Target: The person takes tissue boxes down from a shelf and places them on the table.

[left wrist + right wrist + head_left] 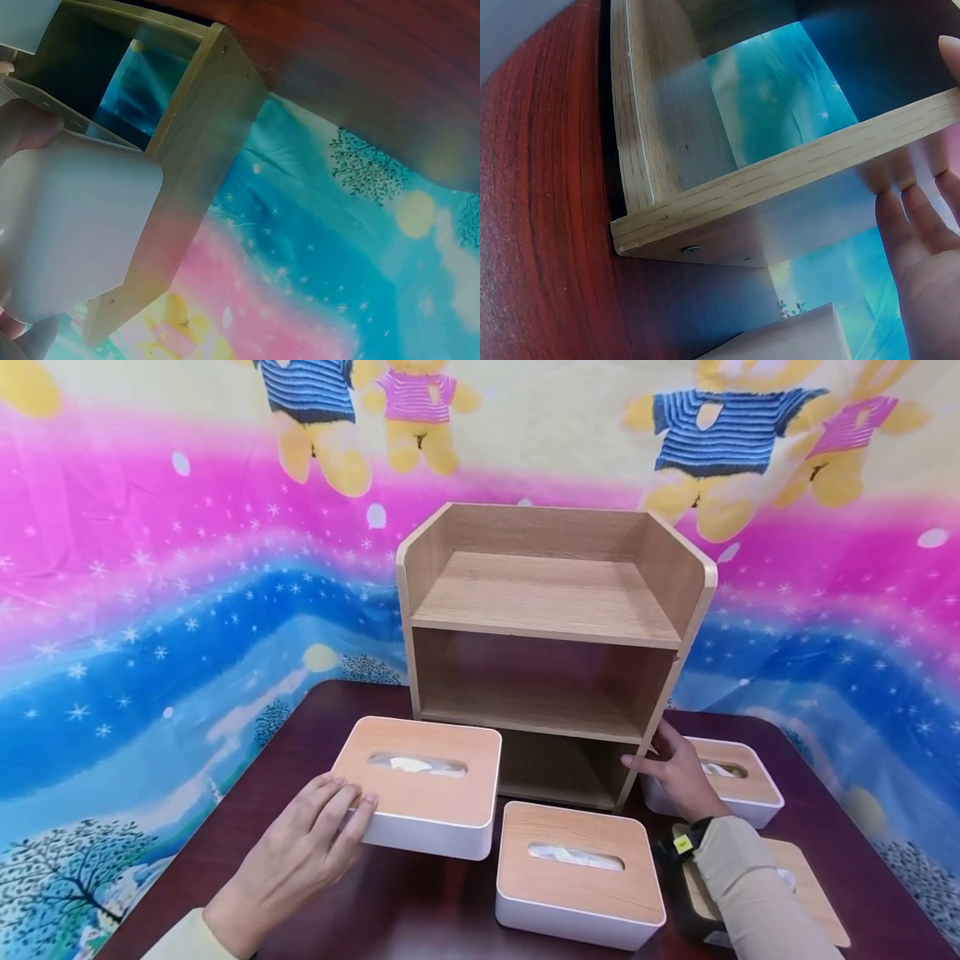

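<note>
My left hand (292, 843) grips the left side of a white tissue box (427, 752) with a wood-look lid, its fingers over the lid's edge. The box appears raised above the table, in front of the shelf's left side. In the left wrist view, its pale surface (82, 217) lies between thumb and fingers. A wooden tiered shelf (547, 597) stands at the back. My right hand (678, 772) holds its right side panel low down. In the right wrist view, the fingertips (911, 199) touch the panel's outer face, and the thumb is across the front edge (780, 161).
A second tissue box (577, 872) sits before the shelf. Another white one (738, 777) stands right of it, and a dark-sided one (806, 885) lies partly under the right forearm. Behind the dark red table (360, 918) hangs a printed cloth (187, 610).
</note>
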A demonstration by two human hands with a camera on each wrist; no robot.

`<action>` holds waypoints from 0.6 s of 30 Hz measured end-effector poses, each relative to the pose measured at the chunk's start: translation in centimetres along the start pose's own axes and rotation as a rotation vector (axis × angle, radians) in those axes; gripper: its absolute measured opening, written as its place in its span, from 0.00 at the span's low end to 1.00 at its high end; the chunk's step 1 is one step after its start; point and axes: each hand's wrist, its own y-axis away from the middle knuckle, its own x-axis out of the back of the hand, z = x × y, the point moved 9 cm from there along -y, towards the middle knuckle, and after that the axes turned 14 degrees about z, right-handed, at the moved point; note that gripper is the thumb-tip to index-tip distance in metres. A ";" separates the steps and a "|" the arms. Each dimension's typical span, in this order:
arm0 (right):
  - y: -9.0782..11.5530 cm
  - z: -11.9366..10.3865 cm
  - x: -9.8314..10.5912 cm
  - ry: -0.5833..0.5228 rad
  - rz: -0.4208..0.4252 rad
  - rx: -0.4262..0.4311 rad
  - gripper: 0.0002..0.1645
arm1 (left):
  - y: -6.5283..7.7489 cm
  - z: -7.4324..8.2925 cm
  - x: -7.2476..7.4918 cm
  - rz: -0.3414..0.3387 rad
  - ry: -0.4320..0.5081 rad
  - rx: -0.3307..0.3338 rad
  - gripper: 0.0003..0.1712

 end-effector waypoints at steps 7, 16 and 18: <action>-0.1 -0.1 0.0 -0.002 0.005 0.001 0.54 | 1.0 0.2 -0.3 -0.021 0.018 0.005 0.23; -0.1 0.0 -0.1 -0.009 0.002 -0.011 0.54 | 1.6 0.4 -0.2 0.003 0.037 0.016 0.20; -0.1 -0.1 -0.1 -0.017 0.002 -0.012 0.54 | 1.9 0.5 -0.3 -0.015 0.046 0.024 0.20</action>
